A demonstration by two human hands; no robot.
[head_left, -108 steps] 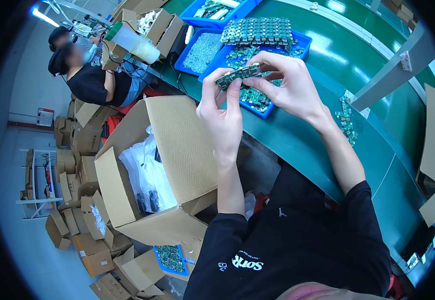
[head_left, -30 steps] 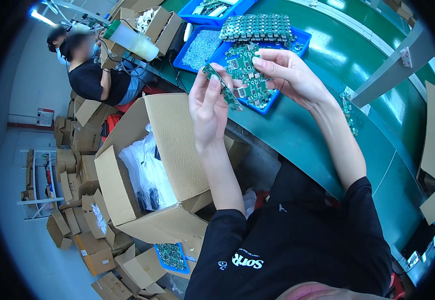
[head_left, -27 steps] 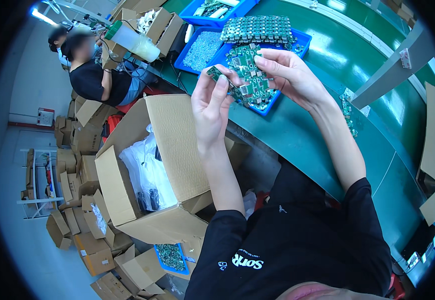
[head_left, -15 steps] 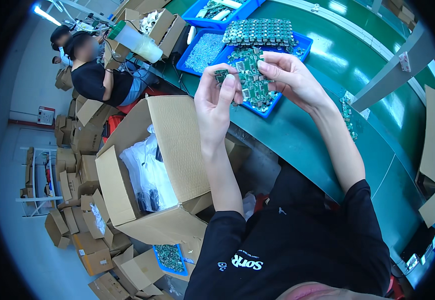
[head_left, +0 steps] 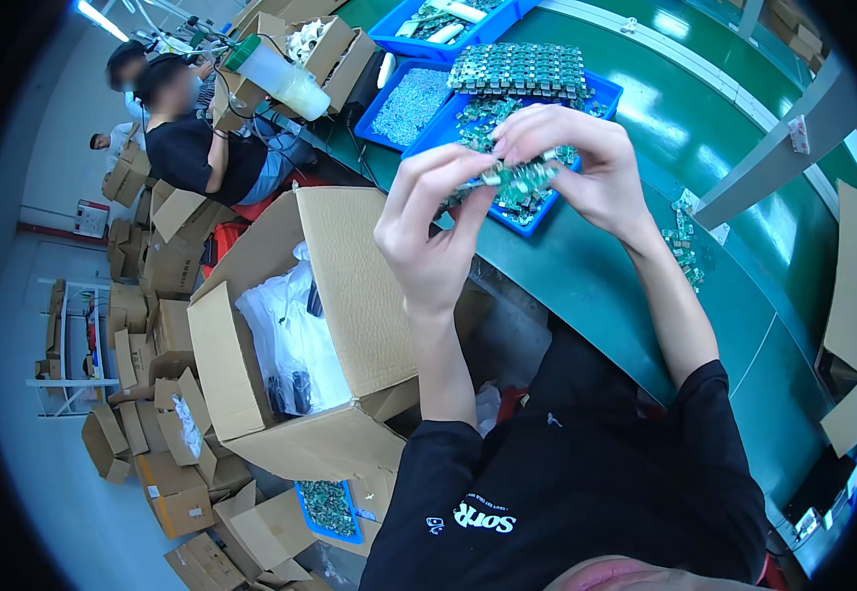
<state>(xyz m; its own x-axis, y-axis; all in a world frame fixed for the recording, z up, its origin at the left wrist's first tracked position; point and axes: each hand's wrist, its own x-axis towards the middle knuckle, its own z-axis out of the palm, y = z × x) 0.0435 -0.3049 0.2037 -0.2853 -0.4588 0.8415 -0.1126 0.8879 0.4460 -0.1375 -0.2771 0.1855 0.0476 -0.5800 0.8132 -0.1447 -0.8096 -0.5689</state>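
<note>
From above and near, the fisheye head view faces down over the left hand (head_left: 432, 227) and right hand (head_left: 594, 169). It reaches the green bench (head_left: 669, 123) beyond them.

My black shirt (head_left: 605, 483) bears bold white lettering (head_left: 484, 516) toward its left edge, with a finer line of print beside it and a small white emblem (head_left: 434, 524). The wall sign (head_left: 91, 219), the tag (head_left: 797, 136) on the grey post (head_left: 775, 156) and the carton's (head_left: 174, 481) label (head_left: 154, 490) near its left edge: too small for me to read.
</note>
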